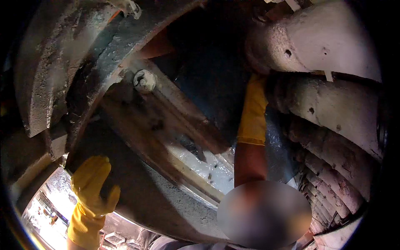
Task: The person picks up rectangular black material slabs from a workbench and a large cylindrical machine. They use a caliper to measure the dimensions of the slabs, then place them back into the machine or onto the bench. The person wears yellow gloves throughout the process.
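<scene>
My left hand [92, 183], in a yellow rubber glove, is raised at the lower left with its fingers stretched out and the thumb apart; nothing is in it. It is nearest to a dark, rough curved wall. My right hand, also gloved in yellow [252, 114], reaches up and away into a dark hollow. Its fingers are hidden in shadow beside a large pale rounded form [329, 37], so what they touch does not show. Between my arms lies a sloping beam [183, 108] with a round capped end [145, 81].
Below the beam, a channel holds glossy white wet material [208, 171]. Stacked rounded segments [325, 179] run down the right side. A thick rough curved rim [112, 54] arches over the upper left. Bright light and small items [50, 208] show at the lower left. A blurred oval covers the bottom right.
</scene>
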Available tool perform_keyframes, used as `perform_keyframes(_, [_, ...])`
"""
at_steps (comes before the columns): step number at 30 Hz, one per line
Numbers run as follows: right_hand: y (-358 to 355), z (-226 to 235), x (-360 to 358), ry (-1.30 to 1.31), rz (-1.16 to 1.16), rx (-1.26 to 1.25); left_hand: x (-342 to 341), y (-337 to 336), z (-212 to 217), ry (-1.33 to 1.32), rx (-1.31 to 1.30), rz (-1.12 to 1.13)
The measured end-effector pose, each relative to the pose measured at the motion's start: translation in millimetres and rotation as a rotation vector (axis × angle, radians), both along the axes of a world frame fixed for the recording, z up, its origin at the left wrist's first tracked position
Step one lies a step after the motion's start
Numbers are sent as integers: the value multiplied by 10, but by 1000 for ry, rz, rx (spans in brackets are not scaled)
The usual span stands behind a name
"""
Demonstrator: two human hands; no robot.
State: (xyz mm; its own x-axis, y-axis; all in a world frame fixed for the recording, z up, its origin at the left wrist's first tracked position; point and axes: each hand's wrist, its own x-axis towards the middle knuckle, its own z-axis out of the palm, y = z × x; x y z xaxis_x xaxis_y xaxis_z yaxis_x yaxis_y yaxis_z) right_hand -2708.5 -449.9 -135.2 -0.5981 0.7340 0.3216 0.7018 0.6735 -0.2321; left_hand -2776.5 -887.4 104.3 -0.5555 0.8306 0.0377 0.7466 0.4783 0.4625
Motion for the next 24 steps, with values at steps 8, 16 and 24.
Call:
perform_keyframes(8, [98,-165,-130,17,6,-1,60,-9,1,40,-63,41])
perform_keyframes(16, [200,-218,-149,25,1,12,103,16,28,88,-100,39])
perform_keyframes(24, [403,-407,93,-38,-40,57,-166,1097,-158,-82,-246,-126])
